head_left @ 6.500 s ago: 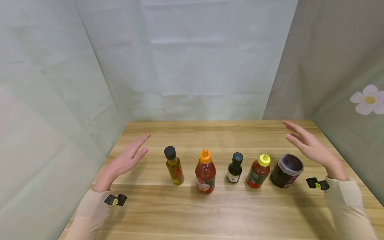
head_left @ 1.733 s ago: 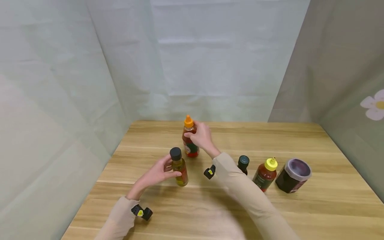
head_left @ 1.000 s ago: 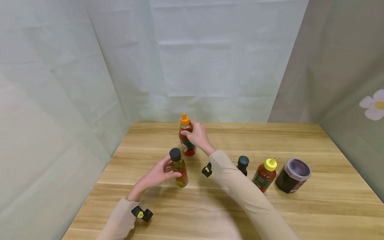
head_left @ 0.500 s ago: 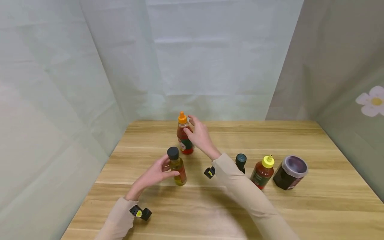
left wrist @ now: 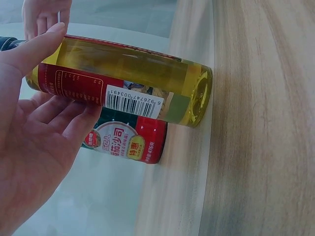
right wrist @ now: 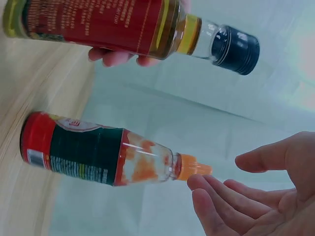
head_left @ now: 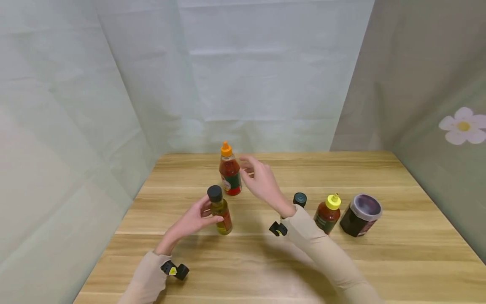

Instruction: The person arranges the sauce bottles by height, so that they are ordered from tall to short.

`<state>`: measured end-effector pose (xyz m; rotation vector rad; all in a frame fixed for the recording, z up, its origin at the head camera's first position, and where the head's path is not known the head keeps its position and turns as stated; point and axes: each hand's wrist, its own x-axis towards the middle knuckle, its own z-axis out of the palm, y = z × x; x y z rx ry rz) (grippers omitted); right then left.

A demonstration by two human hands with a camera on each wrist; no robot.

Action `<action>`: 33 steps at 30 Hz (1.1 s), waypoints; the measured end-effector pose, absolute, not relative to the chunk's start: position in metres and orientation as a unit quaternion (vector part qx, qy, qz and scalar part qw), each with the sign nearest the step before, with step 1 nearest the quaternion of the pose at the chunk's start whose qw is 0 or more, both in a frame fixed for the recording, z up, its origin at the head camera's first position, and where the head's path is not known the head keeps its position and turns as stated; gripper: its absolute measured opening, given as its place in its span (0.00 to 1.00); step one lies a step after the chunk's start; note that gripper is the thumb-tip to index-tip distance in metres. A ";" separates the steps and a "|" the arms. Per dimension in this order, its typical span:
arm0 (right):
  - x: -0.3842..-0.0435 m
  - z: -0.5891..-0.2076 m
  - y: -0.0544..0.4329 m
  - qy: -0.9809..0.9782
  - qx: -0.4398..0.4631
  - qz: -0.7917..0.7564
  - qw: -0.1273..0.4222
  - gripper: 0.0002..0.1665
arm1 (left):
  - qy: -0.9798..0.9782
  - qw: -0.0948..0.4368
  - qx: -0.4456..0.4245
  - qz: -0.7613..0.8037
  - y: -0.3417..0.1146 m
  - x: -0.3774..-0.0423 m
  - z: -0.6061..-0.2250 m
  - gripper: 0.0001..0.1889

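Observation:
My left hand point(head_left: 193, 219) holds a glass bottle of yellow oil point(head_left: 220, 213) with a black cap, thumb on one side and fingers round the other. The oil bottle stands upright, its base at the wooden table. Behind it, a ketchup bottle point(head_left: 230, 176) with an orange nozzle cap stands upright. My right hand point(head_left: 262, 179) is just right of the ketchup bottle, its fingers relaxed and holding nothing. In the right wrist view a gap shows between the thumb and fingers of the right hand point(right wrist: 261, 191), near the orange cap.
To the right stand a small dark bottle point(head_left: 300, 199), partly hidden by my right sleeve, a red sauce bottle with a yellow cap point(head_left: 327, 217), and a dark jar with a pale-rimmed lid point(head_left: 358, 219). Cloth walls point(head_left: 258, 84) border the table point(head_left: 243, 270) at back and sides.
From the front row, the ketchup bottle has moved back and left, behind the oil bottle. My right hand has let go of it and drawn right. My left hand has taken hold of the oil bottle.

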<state>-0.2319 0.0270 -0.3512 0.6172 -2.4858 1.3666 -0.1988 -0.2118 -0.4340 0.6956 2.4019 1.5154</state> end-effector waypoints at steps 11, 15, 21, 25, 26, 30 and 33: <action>-0.200 -0.353 0.059 -0.875 0.210 0.404 0.166 0.22 | 0.816 0.107 0.235 0.518 -0.214 -0.200 -0.437 0.37; -0.193 -0.358 0.072 -0.880 0.208 0.369 0.215 0.22 | 0.815 0.107 0.234 0.518 -0.214 -0.200 -0.435 0.37; -0.187 -0.366 0.092 -0.864 0.213 0.357 0.286 0.21 | 0.816 0.104 0.237 0.516 -0.213 -0.199 -0.434 0.37; -0.180 -0.373 0.106 -0.837 0.208 0.390 0.323 0.21 | 0.816 0.099 0.242 0.516 -0.212 -0.199 -0.433 0.37; -0.178 -0.375 0.110 -0.829 0.204 0.399 0.333 0.21 | 0.815 0.099 0.242 0.516 -0.212 -0.199 -0.433 0.37; -0.171 -0.385 0.123 -0.811 0.185 0.431 0.350 0.26 | 0.812 0.097 0.244 0.521 -0.212 -0.199 -0.433 0.36; -0.166 -0.393 0.130 -0.812 0.167 0.450 0.331 0.33 | 0.812 0.096 0.246 0.521 -0.211 -0.199 -0.434 0.36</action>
